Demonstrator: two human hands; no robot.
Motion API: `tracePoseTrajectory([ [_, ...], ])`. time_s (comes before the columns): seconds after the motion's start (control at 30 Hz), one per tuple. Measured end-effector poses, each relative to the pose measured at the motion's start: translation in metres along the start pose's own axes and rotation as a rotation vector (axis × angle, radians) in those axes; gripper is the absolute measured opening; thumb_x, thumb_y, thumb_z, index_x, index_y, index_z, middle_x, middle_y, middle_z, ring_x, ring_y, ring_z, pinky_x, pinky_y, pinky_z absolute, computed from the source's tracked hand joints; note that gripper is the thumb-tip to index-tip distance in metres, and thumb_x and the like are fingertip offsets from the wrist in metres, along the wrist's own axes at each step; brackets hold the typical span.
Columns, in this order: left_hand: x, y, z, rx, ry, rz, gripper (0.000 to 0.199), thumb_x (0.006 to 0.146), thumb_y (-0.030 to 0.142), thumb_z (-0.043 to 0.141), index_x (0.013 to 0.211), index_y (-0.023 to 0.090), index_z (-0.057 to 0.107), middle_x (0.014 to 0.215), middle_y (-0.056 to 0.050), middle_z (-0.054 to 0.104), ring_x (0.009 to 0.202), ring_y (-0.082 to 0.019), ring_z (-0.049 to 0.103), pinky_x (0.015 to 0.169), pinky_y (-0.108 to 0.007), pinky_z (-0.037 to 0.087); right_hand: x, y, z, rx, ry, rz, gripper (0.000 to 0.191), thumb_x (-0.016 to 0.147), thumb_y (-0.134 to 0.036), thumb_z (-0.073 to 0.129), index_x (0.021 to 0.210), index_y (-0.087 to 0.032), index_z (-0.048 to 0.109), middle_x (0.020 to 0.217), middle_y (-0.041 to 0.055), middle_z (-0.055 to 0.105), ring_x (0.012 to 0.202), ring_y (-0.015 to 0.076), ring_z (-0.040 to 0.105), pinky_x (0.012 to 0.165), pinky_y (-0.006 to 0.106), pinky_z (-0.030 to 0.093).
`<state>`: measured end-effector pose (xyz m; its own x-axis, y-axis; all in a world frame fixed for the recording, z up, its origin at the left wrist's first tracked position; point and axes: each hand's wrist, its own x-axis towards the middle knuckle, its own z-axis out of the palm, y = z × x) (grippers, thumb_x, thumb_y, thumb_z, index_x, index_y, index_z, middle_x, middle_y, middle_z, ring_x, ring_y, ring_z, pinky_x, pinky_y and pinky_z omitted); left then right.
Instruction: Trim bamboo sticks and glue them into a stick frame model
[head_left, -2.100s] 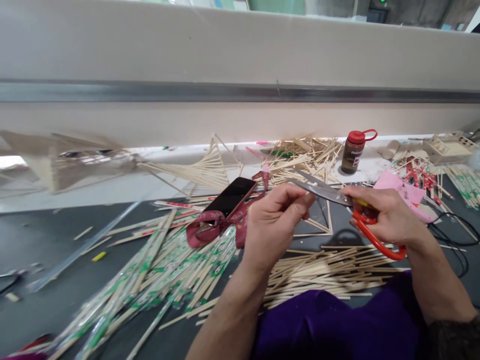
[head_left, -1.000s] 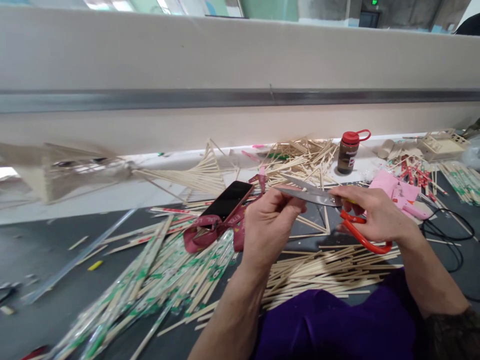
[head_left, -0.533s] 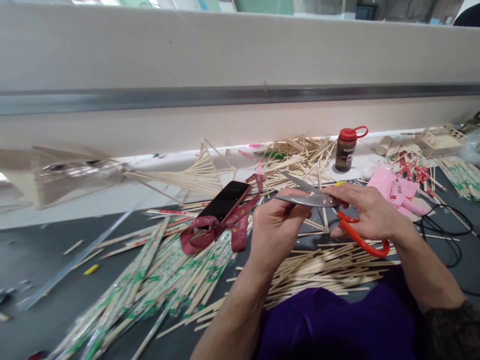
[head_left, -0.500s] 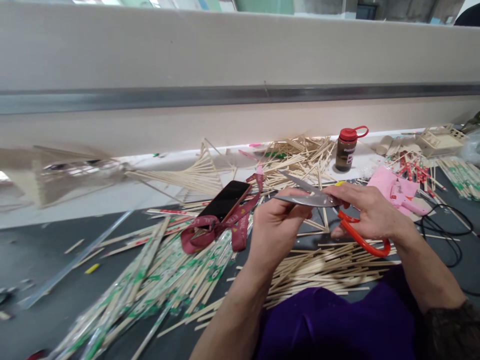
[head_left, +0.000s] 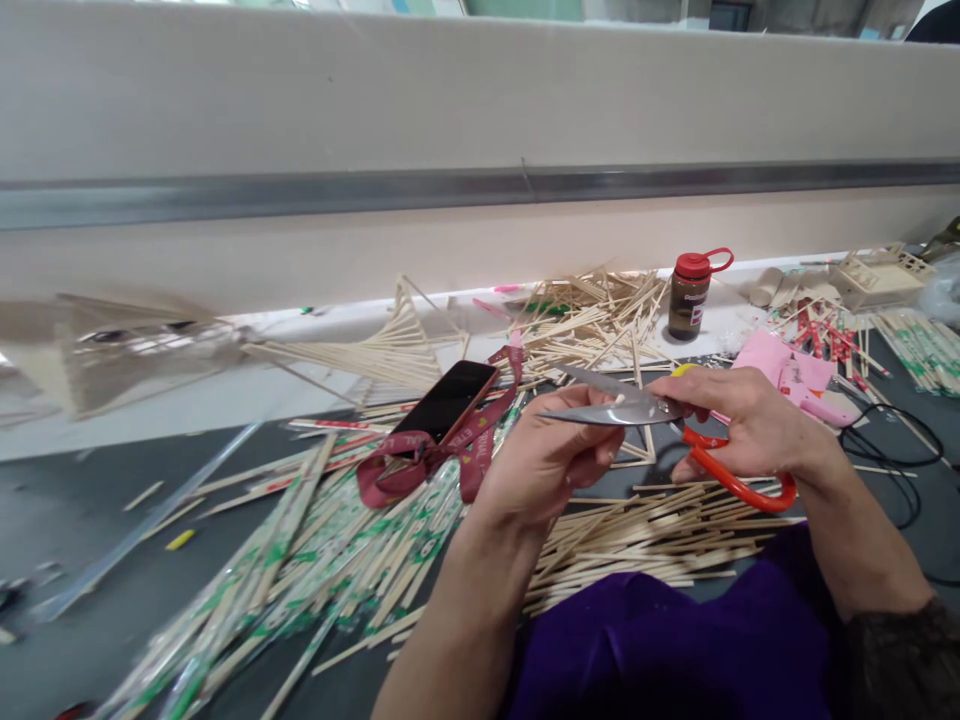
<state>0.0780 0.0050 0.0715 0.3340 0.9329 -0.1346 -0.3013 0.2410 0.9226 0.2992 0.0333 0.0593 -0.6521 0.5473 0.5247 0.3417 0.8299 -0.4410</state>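
Note:
My right hand (head_left: 739, 420) is wrapped round the scissors (head_left: 626, 410), which have orange-red handles and point left with their blades parted. My left hand (head_left: 551, 455) is closed in a pinch close beneath the blades. A small pale tip of a wooden stick (head_left: 619, 399) shows between the blades; the rest of it is hidden by the fingers. Below both hands lies a pile of loose wooden sticks (head_left: 652, 535), and behind them a frame of joined sticks (head_left: 646, 445) is partly covered.
Wrapped chopsticks (head_left: 322, 560) and a phone (head_left: 450, 400) with a red lanyard (head_left: 476, 460) lie left. A heap of sticks (head_left: 600, 320), a red-capped bottle (head_left: 688, 295), a pink glue gun (head_left: 814, 395) and a black cable (head_left: 892, 430) are behind and right. A stick model (head_left: 360, 355) stands by the partition.
The left hand has turned slightly and shifted a little left and down. The scissors have tipped slightly with the right hand, their handles moving a little right; the blades remain parted.

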Motion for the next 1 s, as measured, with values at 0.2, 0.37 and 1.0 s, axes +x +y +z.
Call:
tracePoseTrajectory([
  [0.2,0.003,-0.009,0.0,0.374,0.256,0.332,0.016,0.069,0.029,0.074,0.071,0.017,0.064,0.057,0.003,0.061,0.04,-0.006,0.043,0.038,-0.019,0.032,0.002,-0.002,-0.002,-0.074,0.034,0.135,0.063,0.075,-0.053,0.078,0.125,-0.017,0.065,0.103,0.0083,0.075,0.077,0.0164,0.066,0.069,0.03,0.052],
  [0.37,0.002,-0.018,0.003,0.907,0.504,0.673,0.015,0.087,0.03,0.061,0.085,0.019,0.07,0.066,0.0,0.067,0.057,-0.011,0.058,0.056,-0.023,0.043,0.004,-0.007,0.001,-0.059,0.1,0.203,0.06,0.076,-0.047,0.079,0.125,-0.015,0.064,0.101,0.0074,0.075,0.071,0.0143,0.063,0.067,0.029,0.052],
  [1.0,-0.002,-0.011,0.009,0.455,0.041,0.171,0.041,0.084,0.053,0.059,0.063,0.018,0.057,0.045,0.008,0.034,0.041,-0.007,0.025,0.042,-0.022,0.018,-0.001,-0.004,-0.013,-0.056,-0.043,0.162,0.062,0.073,-0.044,0.081,0.125,-0.013,0.067,0.096,0.0087,0.076,0.068,0.0138,0.063,0.063,0.028,0.05],
])
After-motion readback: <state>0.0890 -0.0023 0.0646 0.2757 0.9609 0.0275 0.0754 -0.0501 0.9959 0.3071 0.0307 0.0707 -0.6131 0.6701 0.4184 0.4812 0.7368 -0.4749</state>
